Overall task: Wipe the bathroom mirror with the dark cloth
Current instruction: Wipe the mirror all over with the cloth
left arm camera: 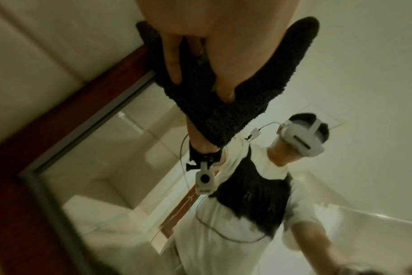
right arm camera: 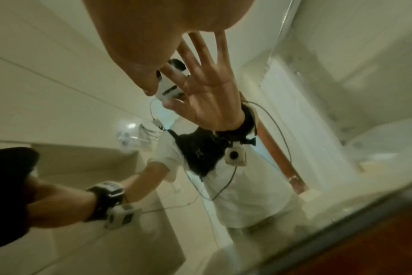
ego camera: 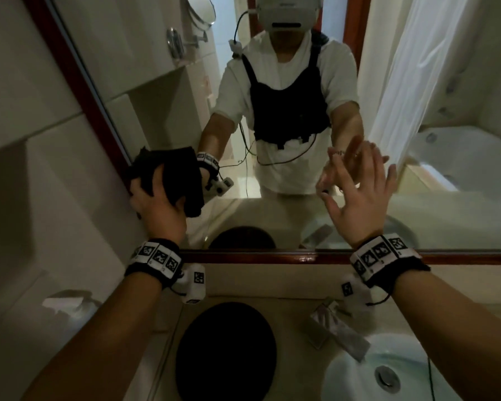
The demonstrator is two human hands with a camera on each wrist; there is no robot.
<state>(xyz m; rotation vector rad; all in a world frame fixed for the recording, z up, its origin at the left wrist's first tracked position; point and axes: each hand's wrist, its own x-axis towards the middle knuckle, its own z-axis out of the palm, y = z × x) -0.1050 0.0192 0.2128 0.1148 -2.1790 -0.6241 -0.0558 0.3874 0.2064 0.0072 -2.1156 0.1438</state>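
The bathroom mirror (ego camera: 287,209) has a red-brown wooden frame (ego camera: 243,257). My left hand (ego camera: 156,208) holds the dark cloth (ego camera: 182,172) bunched against the glass at the lower left, right beside the frame's left side. In the left wrist view my fingers (left arm camera: 173,61) and thumb press into the fuzzy dark cloth (left arm camera: 254,93) on the mirror (left arm camera: 111,167). My right hand (ego camera: 359,195) is raised at the glass further right, fingers spread and straight, holding nothing. The right wrist view shows that hand (right arm camera: 139,46) meeting its reflection in the mirror (right arm camera: 318,111).
Below the mirror runs a beige counter (ego camera: 272,282). On it sit a round black object (ego camera: 226,354), a chrome tap (ego camera: 339,328) and a white basin (ego camera: 359,377). A tiled wall (ego camera: 41,140) stands close on the left, with a tissue holder (ego camera: 70,308).
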